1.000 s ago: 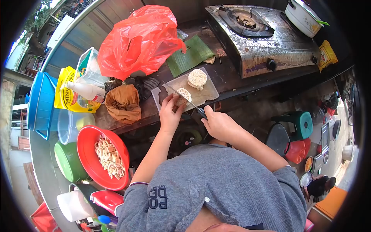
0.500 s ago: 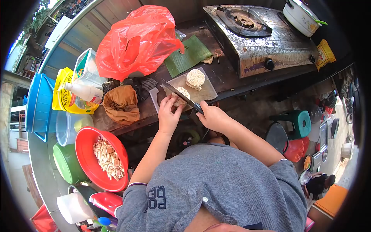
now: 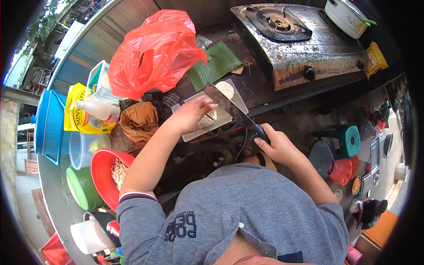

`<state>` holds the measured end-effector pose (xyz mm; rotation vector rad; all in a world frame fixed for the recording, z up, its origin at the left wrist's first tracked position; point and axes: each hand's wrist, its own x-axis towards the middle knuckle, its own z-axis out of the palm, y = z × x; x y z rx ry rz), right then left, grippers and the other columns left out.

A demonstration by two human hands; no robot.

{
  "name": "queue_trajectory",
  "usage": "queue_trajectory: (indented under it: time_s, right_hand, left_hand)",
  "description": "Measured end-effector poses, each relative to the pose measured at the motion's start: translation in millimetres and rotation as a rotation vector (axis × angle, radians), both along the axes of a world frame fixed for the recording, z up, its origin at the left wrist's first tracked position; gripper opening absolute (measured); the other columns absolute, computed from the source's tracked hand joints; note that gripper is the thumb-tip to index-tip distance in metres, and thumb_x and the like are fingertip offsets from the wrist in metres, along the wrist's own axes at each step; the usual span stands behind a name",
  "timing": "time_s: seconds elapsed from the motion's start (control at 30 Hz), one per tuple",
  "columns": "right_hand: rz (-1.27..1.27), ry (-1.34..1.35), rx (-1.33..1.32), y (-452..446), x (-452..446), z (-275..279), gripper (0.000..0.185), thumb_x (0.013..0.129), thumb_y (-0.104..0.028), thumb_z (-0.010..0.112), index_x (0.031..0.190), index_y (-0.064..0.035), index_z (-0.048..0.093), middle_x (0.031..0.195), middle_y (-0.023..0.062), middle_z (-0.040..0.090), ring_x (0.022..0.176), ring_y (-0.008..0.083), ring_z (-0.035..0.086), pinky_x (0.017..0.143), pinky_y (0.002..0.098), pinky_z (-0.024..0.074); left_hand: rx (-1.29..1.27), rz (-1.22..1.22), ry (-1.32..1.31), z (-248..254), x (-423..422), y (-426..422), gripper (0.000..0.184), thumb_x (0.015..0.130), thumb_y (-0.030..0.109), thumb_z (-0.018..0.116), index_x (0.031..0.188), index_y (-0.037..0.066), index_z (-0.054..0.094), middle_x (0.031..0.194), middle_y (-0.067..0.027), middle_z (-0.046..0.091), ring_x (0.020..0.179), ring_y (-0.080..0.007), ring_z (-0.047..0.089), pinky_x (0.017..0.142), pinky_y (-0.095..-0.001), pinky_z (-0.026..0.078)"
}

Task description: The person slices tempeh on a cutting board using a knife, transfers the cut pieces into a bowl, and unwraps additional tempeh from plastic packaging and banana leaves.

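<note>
My right hand grips the black handle of a broad-bladed knife, which is lifted over the board. My left hand hovers at the board's left side, fingers stretched out above a round, pale, grainy cake that looks like tempeh. A dark line across that cake looks like a cut; part of it lies hidden under the fingers. Behind the blade sits a second round cake, partly covered by the knife. Both rest on a pale cutting board at the counter's front edge.
A green leaf and a red plastic bag lie behind the board. The gas stove stands to the right. On the left are a brown cloth, a yellow pouch and a red basin of pale pieces.
My right hand has drawn the knife up and to the right, off the nearer cake. My left hand has let go of that cake and its fingers have straightened above it.
</note>
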<state>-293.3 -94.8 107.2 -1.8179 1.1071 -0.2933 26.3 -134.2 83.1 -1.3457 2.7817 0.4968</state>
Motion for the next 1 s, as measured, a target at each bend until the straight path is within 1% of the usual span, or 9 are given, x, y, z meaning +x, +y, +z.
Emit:
queue_trajectory:
  time_s: [0.17, 0.27, 0.37, 0.4, 0.47, 0.8, 0.87, 0.93, 1.0]
  right_hand:
    - [-0.043, -0.12, -0.035, 3, -12, -23, 0.027, 0.09, -0.024, 0.058, 0.101, -0.0024, 0.045, 0.069, 0.0229, 0.059, 0.067, 0.0419, 0.059, 0.059, 0.045, 0.0441]
    - [-0.034, -0.129, -0.019, 3, -15, -31, 0.027, 0.09, -0.024, 0.058, 0.101, -0.0027, 0.045, 0.069, 0.0238, 0.059, 0.068, 0.0431, 0.059, 0.06, 0.0466, 0.0444]
    - [0.002, -0.07, -0.016, -2, -11, -33, 0.027, 0.09, -0.024, 0.057, 0.101, -0.0031, 0.045, 0.07, 0.0251, 0.06, 0.069, 0.0443, 0.06, 0.06, 0.0489, 0.0446]
    - [0.025, -0.018, -0.019, -4, -8, -33, 0.026, 0.09, -0.024, 0.057, 0.101, -0.0033, 0.045, 0.071, 0.0258, 0.06, 0.07, 0.0449, 0.06, 0.06, 0.0502, 0.0447]
    - [0.043, -0.02, -0.025, -8, 0, -37, 0.027, 0.09, -0.024, 0.056, 0.1, -0.0026, 0.043, 0.071, 0.0261, 0.06, 0.069, 0.0453, 0.06, 0.061, 0.0518, 0.0453]
    - [0.183, 0.146, -0.085, -25, 24, -37, 0.025, 0.092, -0.022, 0.053, 0.095, -0.0002, 0.04, 0.073, 0.0251, 0.061, 0.071, 0.0448, 0.061, 0.062, 0.0522, 0.0477]
    - [0.172, 0.135, -0.117, -27, 22, -37, 0.025, 0.092, -0.022, 0.053, 0.095, -0.0003, 0.039, 0.073, 0.0249, 0.062, 0.07, 0.0447, 0.061, 0.062, 0.052, 0.048]
    - [0.147, 0.077, -0.114, -28, 20, -33, 0.027, 0.091, -0.021, 0.054, 0.106, -0.0016, 0.041, 0.073, 0.0244, 0.062, 0.07, 0.0444, 0.061, 0.06, 0.0518, 0.047]
    - [0.174, 0.085, -0.104, -29, 21, -19, 0.026, 0.092, -0.021, 0.053, 0.101, -0.0011, 0.04, 0.074, 0.0246, 0.062, 0.07, 0.0444, 0.061, 0.061, 0.0516, 0.0477]
  left_hand:
    - [0.136, -0.024, -0.133, -2, -6, -20, 0.077, 0.058, 0.007, 0.079, 0.127, 0.011, 0.047, 0.126, -0.0076, 0.05, 0.119, -0.0301, 0.048, 0.098, -0.0389, 0.045]
    - [0.172, -0.012, -0.112, -6, -7, -21, 0.069, 0.058, 0.012, 0.078, 0.121, 0.006, 0.05, 0.119, -0.0126, 0.052, 0.113, -0.0324, 0.052, 0.093, -0.0395, 0.047]
    - [0.103, 0.292, -0.073, -13, -8, -8, 0.065, 0.059, 0.031, 0.077, 0.112, 0.002, 0.053, 0.107, -0.0191, 0.056, 0.101, -0.0355, 0.057, 0.086, -0.0417, 0.049]
    - [0.104, 0.293, -0.077, -16, -10, -2, 0.065, 0.059, 0.031, 0.077, 0.112, 0.002, 0.053, 0.107, -0.0191, 0.056, 0.101, -0.0355, 0.057, 0.086, -0.0417, 0.049]
    - [0.008, 0.557, 0.021, -27, -16, 9, 0.064, 0.059, 0.033, 0.077, 0.109, -0.001, 0.053, 0.104, -0.0219, 0.058, 0.097, -0.0375, 0.058, 0.084, -0.0425, 0.049]
    - [-0.059, 0.871, 0.031, -29, -52, 24, 0.086, 0.061, 0.039, 0.083, 0.125, -0.006, 0.047, 0.113, -0.0233, 0.055, 0.1, -0.0398, 0.058, 0.087, -0.0434, 0.048]
    - [-0.151, 0.856, 0.095, -30, -51, 29, 0.084, 0.063, 0.039, 0.082, 0.125, -0.006, 0.048, 0.112, -0.0233, 0.057, 0.1, -0.038, 0.059, 0.087, -0.0422, 0.048]
    - [-0.243, 0.833, 0.156, -32, -50, 34, 0.082, 0.064, 0.038, 0.08, 0.125, -0.006, 0.048, 0.11, -0.0233, 0.059, 0.1, -0.0363, 0.06, 0.087, -0.041, 0.048]
    - [-0.226, 0.938, 0.364, -35, -50, 39, 0.072, 0.066, 0.033, 0.08, 0.121, -0.004, 0.052, 0.109, -0.022, 0.06, 0.1, -0.0359, 0.06, 0.087, -0.0404, 0.048]
